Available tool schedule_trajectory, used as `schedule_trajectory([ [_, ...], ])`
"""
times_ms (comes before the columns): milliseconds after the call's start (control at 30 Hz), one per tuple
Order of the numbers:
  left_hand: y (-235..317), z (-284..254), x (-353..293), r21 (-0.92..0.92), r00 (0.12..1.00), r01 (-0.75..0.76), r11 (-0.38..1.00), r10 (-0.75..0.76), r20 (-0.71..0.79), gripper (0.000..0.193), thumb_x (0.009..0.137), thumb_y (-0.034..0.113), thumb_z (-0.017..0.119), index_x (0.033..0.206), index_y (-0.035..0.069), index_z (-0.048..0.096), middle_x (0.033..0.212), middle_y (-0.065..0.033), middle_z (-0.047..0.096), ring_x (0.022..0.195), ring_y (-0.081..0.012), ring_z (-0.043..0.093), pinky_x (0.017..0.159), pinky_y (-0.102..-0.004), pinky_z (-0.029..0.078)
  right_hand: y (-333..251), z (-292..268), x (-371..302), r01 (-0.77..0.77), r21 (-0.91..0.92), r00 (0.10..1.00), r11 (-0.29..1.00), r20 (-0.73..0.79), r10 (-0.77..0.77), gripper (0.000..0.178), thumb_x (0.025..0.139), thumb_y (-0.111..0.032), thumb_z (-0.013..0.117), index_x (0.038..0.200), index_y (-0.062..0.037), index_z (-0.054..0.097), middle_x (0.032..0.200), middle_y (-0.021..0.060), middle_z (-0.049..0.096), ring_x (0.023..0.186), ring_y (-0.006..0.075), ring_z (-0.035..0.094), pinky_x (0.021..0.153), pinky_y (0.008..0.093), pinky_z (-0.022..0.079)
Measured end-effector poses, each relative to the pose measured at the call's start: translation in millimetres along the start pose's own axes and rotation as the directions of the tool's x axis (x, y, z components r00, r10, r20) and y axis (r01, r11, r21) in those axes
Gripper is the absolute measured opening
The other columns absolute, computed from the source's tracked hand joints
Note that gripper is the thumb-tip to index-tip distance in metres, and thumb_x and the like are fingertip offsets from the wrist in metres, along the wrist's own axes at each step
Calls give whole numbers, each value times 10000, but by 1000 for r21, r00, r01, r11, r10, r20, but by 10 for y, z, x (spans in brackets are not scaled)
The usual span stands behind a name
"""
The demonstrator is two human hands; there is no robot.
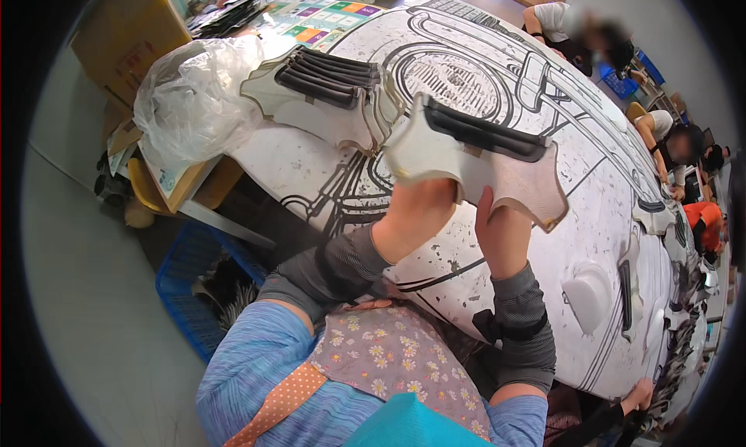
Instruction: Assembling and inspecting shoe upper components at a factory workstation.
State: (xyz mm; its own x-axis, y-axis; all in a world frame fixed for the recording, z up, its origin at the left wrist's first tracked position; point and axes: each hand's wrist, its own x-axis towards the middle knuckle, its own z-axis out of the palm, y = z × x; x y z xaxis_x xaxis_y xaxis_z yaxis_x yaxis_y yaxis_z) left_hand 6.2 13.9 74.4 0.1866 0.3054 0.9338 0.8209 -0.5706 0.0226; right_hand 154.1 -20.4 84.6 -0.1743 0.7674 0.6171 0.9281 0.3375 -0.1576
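Note:
Both my hands hold a small stack of white shaped pieces with a black padded band along the far edge; they look like shoe uppers. My left hand grips the stack from beneath its left half, most of its fingers hidden. On the right half, the thumb of my right hand lies against the near edge, with the other fingers behind it. The stack is raised above the table. To its left, a larger pile of similar shoe uppers lies with several black bands overlapping.
A clear plastic bag sits beside the pile, near a cardboard box. Black line drawings cover the white table. A rounded white piece and another upper lie right. A blue basket stands low left. Co-workers sit along the far right.

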Motion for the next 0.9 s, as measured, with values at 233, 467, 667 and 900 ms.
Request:
schedule_trajectory([
  [233, -278, -334, -97, -752, 679, 656, 63, -483, 552, 354, 876, 253, 627, 1089, -21, 559, 1035, -85, 615, 921, -169, 579, 779, -279, 451, 75, -229, 77, -561, 783, 794, 268, 416, 444, 255, 914, -205, 558, 756, -12, 613, 629, 6, 555, 524, 69, 479, 446, 204, 341],
  [467, -365, -385, -105, -662, 567, 744, 91, -610, 554, 227, 924, 164, 526, 1010, -33, 599, 894, -79, 639, 795, -158, 591, 717, -274, 459, 17, -141, 211, -622, 768, 776, 153, 579, 251, 241, 914, -227, 552, 844, -3, 607, 628, 43, 573, 516, 100, 495, 486, 236, 367],
  [667, -345, -187, -315, -202, 842, 516, 832, -450, 298, 249, 893, 187, 514, 933, -31, 629, 818, -193, 638, 704, -340, 607, 620, -355, 480, -276, 206, 18, 71, 211, 997, 975, -9, -71, 189, 913, -129, 496, 853, 36, 566, 634, 118, 588, 552, 298, 555, 537, 388, 438],
  [900, -391, -370, -324, -740, 563, 672, -38, -622, 544, 291, 959, 257, 470, 966, 2, 609, 723, -1, 587, 579, -54, 509, 539, -190, 406, -189, -103, 156, -534, 812, 836, 234, 468, 286, 291, 956, -257, 464, 843, -5, 554, 584, 17, 517, 456, 91, 431, 423, 228, 337],
])
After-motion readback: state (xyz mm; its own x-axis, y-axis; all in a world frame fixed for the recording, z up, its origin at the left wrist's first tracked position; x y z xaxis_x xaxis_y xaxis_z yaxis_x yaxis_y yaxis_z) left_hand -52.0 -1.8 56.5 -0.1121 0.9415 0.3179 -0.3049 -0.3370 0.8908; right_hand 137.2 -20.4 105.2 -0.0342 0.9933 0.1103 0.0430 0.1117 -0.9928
